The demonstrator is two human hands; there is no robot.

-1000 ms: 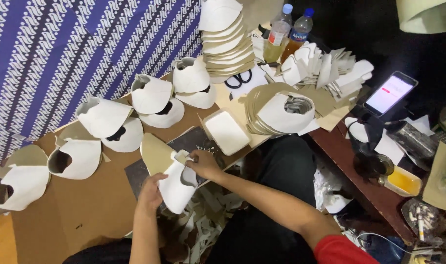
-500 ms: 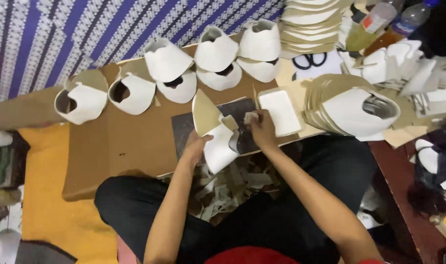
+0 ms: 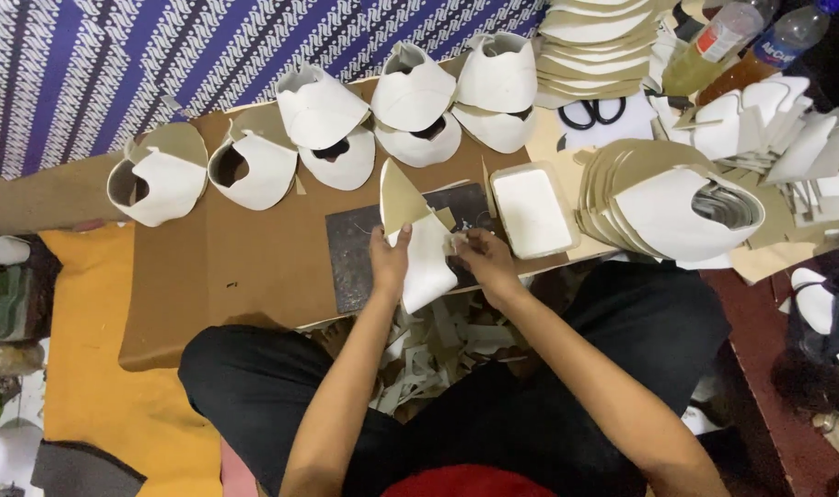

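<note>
White shoe upper point(image 3: 428, 262) grasped by left hand point(image 3: 388, 260) and right hand point(image 3: 482, 258), over dark cutting mat point(image 3: 355, 253); white tray point(image 3: 532, 212) right.

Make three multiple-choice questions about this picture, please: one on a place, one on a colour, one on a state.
1. Where does the white tray lie?
A. right of the dark mat
B. on the yellow cloth
C. under the scissors

2. What colour is the piece that the hands hold?
A. blue
B. red
C. white with a tan flap

3. How does the left hand stand to that piece?
A. far from it
B. in a grip on its left edge
C. flat on the yellow cloth

Answers:
1. A: the tray lies beside the right edge of the dark mat.
2. C: its body is white, its upper flap tan.
3. B: the fingers close on the edge, while the right hand is at its other side.
</note>
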